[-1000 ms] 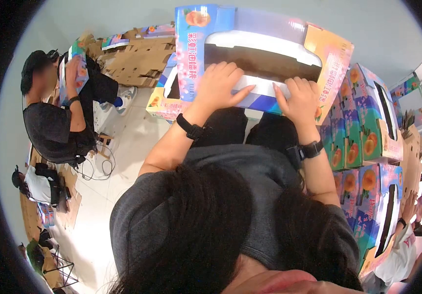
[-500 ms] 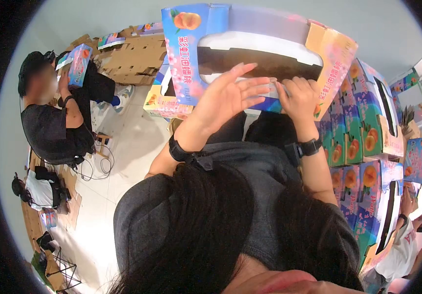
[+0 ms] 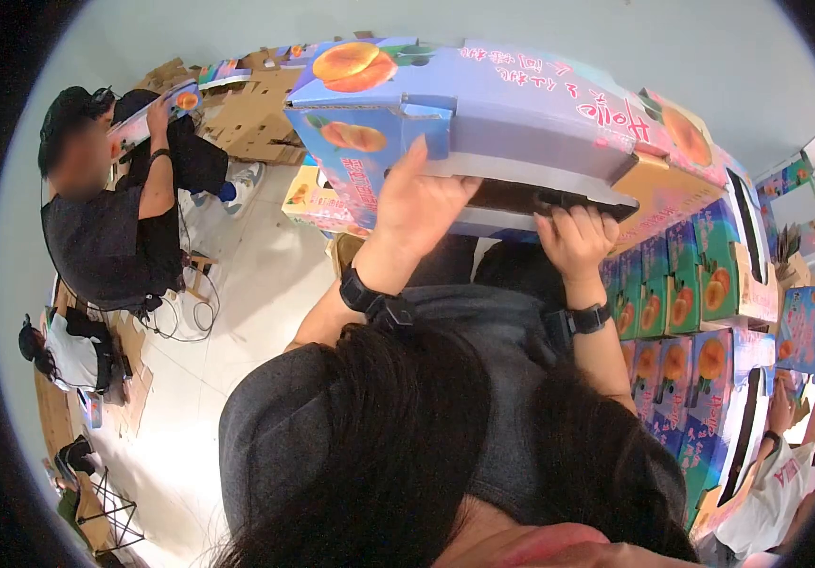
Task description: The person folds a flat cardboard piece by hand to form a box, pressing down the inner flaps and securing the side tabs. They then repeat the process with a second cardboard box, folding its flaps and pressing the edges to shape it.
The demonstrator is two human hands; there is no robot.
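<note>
A printed peach carton [image 3: 540,109] in blue, purple and yellow stands in front of me, tilted so its long lettered panel shows. Its side has a long dark opening. My left hand [image 3: 419,206] grips the carton's left part, thumb up against the blue corner and fingertips at the opening's edge. With fingers curled over the opening's lower edge, my right hand [image 3: 576,237] holds the right part of the same carton. Both wrists wear black bands. The carton's inside is mostly hidden.
Stacked peach cartons [image 3: 710,275] rise close on my right. At the left a seated person [image 3: 105,227] handles another carton; a second person [image 3: 76,355] sits farther back. Flattened cardboard [image 3: 251,118] lies beyond. At the far right a person [image 3: 772,492] reaches to a carton [image 3: 802,327].
The carton has tipped, so its lettered panel now shows and the opening looks narrower. My left hand has gone from spread before the opening to gripping the carton. The seated person's carton has turned.
</note>
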